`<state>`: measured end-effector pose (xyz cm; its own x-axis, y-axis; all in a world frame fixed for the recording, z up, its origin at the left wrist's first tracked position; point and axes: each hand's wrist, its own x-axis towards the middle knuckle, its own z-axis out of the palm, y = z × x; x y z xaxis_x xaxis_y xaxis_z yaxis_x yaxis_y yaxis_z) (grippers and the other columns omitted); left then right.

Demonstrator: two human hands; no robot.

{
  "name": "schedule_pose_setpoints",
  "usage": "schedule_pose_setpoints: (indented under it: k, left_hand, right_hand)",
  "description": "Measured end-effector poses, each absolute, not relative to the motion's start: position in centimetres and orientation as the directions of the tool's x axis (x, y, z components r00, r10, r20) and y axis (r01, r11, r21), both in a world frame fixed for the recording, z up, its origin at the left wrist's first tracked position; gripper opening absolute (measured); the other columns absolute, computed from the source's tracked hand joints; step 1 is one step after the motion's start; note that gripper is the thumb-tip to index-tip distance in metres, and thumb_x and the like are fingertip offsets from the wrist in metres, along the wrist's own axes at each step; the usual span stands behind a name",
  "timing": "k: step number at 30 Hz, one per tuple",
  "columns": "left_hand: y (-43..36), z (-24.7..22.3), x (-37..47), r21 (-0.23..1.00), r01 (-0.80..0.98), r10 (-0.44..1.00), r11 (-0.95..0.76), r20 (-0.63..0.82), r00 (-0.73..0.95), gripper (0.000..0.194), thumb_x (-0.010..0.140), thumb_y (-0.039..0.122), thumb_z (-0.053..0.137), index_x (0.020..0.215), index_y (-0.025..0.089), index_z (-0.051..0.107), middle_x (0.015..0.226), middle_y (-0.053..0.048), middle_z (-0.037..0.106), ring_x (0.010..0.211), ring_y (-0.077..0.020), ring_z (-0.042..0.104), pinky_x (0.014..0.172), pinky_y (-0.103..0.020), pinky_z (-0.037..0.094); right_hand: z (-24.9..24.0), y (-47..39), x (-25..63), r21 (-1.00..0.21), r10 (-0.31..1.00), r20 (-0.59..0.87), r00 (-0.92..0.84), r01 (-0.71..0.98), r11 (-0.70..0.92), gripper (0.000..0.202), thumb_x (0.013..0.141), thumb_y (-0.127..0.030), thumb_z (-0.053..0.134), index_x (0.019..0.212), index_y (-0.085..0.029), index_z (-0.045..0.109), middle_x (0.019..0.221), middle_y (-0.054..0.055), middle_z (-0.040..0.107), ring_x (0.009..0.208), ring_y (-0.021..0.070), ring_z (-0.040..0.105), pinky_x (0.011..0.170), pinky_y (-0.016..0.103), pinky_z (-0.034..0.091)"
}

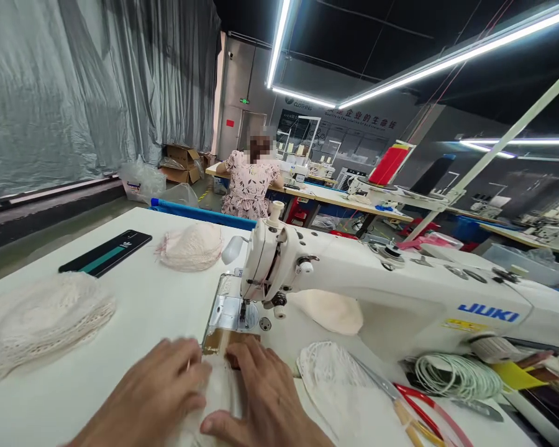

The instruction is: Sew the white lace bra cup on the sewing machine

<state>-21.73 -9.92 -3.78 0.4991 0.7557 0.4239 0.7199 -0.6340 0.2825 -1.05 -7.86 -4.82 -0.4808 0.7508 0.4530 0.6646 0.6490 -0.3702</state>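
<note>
Hands lie flat on a pale fabric piece (218, 391) at the near edge of the sewing table (135, 310). The left hand (156, 391) seems to pinch a fold between thumb and forefinger, though blur hides the grip; the right hand (261, 397) presses down with fingers spread, keeping the cloth taut toward the needle plate (230, 313) of the Juki sewing machine (382, 279). Lace cups (37, 320) are stacked at the left edge within reach, another (190, 247) farther back. Red-handled scissors (419, 403) lie near the right hand.
</note>
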Motion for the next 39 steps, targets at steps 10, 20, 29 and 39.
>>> schedule_pose_setpoints:
  k: [10,20,29,39]
  left_hand:
    - [-5.6,-1.6,-20.9,0.787,0.602,0.922,-0.135,-0.122,0.366,0.016,0.080,0.030,0.052,0.071,0.019,0.056,0.072,0.003,0.053,0.071,-0.0175,0.053,0.061,-0.023,0.038]
    - [-11.9,1.8,-21.8,0.954,0.109,0.758,0.280,-0.290,0.585,0.032,0.069,0.039,0.077,0.087,0.014,0.067,0.079,-0.001,0.067,0.072,-0.0157,0.055,0.065,-0.022,0.037]
    - [-19.1,-1.8,-22.2,0.918,0.190,0.798,0.348,-0.396,0.455,0.043,0.068,0.055,0.074,0.073,0.014,0.062,0.052,0.007,0.046,0.049,-0.0084,0.032,0.050,-0.021,0.019]
    - [-23.3,-2.9,-22.6,0.886,0.039,0.694,0.463,-0.389,0.606,0.030,0.072,0.033,0.074,0.092,0.014,0.065,0.079,-0.004,0.073,0.069,-0.0168,0.062,0.065,-0.025,0.040]
  right_hand:
    - [-3.4,-5.9,-0.2,-0.854,0.857,0.128,-0.499,0.385,0.351,0.010,0.080,-0.015,0.050,0.084,-0.017,0.059,0.071,-0.001,0.056,0.065,0.0124,0.051,0.059,0.022,0.040]
    - [1.1,-11.0,-0.4,-0.939,0.750,-0.040,-0.660,0.281,0.197,0.016,0.084,-0.023,0.053,0.070,-0.015,0.053,0.064,-0.004,0.047,0.062,0.0088,0.041,0.057,0.019,0.033]
    - [-0.5,-17.7,-1.2,-0.915,0.764,-0.033,-0.644,0.328,0.237,0.040,0.091,-0.042,0.049,0.061,-0.017,0.040,0.055,-0.007,0.031,0.054,0.0069,0.027,0.048,0.021,0.022]
    - [-4.0,-22.8,-0.6,-0.972,0.745,-0.232,-0.625,0.182,-0.150,0.046,0.068,-0.057,0.073,0.070,-0.013,0.062,0.062,-0.003,0.050,0.061,0.0096,0.043,0.058,0.021,0.034]
